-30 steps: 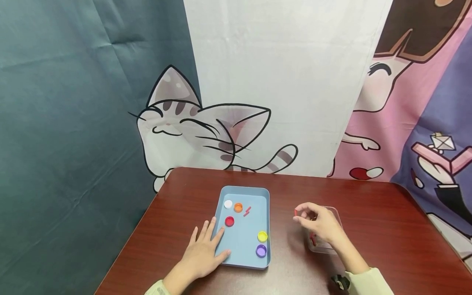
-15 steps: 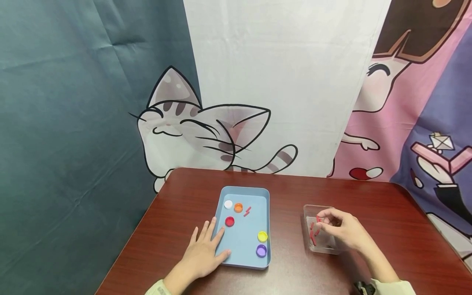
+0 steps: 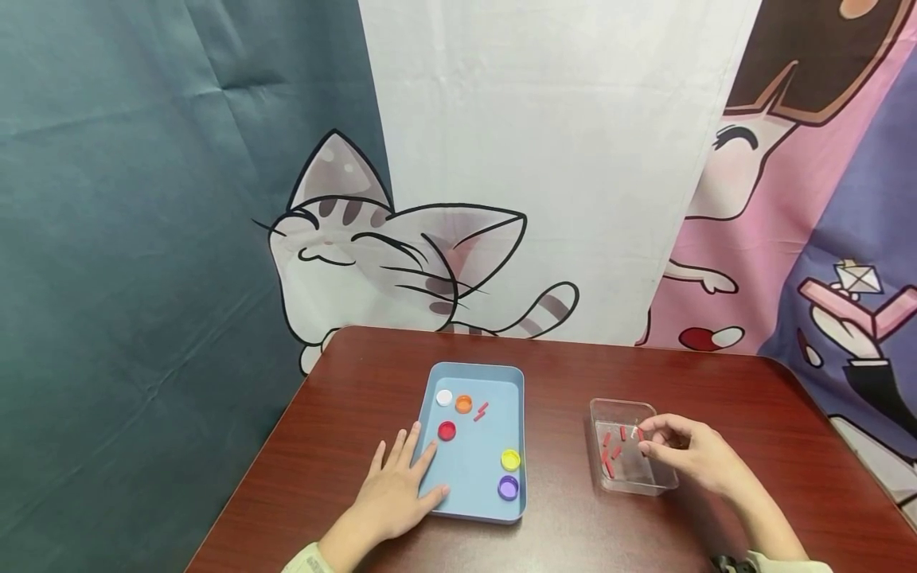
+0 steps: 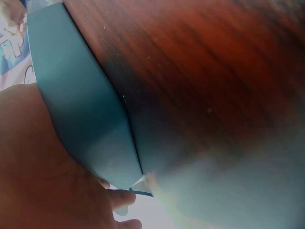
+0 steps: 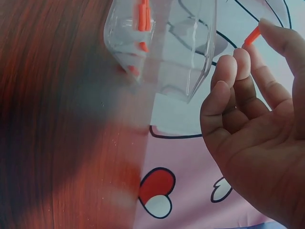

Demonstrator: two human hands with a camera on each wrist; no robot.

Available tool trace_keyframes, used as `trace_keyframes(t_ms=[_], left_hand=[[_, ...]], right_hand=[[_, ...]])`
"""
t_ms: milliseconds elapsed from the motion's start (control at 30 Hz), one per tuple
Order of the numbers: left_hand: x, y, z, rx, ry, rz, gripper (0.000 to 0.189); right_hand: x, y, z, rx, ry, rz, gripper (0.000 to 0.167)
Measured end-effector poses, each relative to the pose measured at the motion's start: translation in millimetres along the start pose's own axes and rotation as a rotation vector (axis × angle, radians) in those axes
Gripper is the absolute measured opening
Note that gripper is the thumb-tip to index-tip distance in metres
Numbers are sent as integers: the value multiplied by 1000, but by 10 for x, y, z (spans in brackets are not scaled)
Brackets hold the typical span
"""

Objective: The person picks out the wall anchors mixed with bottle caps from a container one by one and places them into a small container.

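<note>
My right hand [image 3: 698, 450] pinches a small red stick [image 5: 252, 36] between thumb and index finger, at the right side of a clear plastic box [image 3: 625, 487]. Several more red sticks [image 3: 609, 468] lie inside that box. My left hand [image 3: 390, 489] rests, fingers spread, on the left rim of a blue tray [image 3: 473, 516]. The tray holds small round caps: a white cap [image 3: 444, 397], an orange cap [image 3: 464, 404], a red cap [image 3: 447, 430], a yellow cap [image 3: 510, 460] and a purple cap [image 3: 508, 488]. Two red sticks [image 3: 481, 412] lie beside the orange one.
Tray and box stand apart on a brown wooden table [image 3: 559, 509]. A printed cloth [image 3: 559, 159] with a cartoon cat hangs behind the table's far edge. In the left wrist view, the tray's outer wall [image 4: 81, 90] runs beside the hand.
My right hand has moved right, from between tray and box to the box's right side. More sticks in the box are now uncovered. My left hand has stayed in place.
</note>
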State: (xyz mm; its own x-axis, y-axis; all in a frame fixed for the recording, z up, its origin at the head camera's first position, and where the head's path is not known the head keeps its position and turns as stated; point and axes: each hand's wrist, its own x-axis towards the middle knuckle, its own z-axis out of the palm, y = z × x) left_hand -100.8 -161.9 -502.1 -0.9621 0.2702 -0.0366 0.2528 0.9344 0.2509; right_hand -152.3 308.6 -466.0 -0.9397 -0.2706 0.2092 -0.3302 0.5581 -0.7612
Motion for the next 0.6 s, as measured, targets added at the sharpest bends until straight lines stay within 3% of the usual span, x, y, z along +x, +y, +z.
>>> trace_keyframes(t_ms=[267, 600], left_hand=[[-8, 6, -2, 3, -4, 0, 76], [-10, 8, -7, 10, 0, 3, 76]], right_hand=[[4, 23, -17, -1, -10, 21, 27], [135, -145, 131, -10, -3, -28, 17]])
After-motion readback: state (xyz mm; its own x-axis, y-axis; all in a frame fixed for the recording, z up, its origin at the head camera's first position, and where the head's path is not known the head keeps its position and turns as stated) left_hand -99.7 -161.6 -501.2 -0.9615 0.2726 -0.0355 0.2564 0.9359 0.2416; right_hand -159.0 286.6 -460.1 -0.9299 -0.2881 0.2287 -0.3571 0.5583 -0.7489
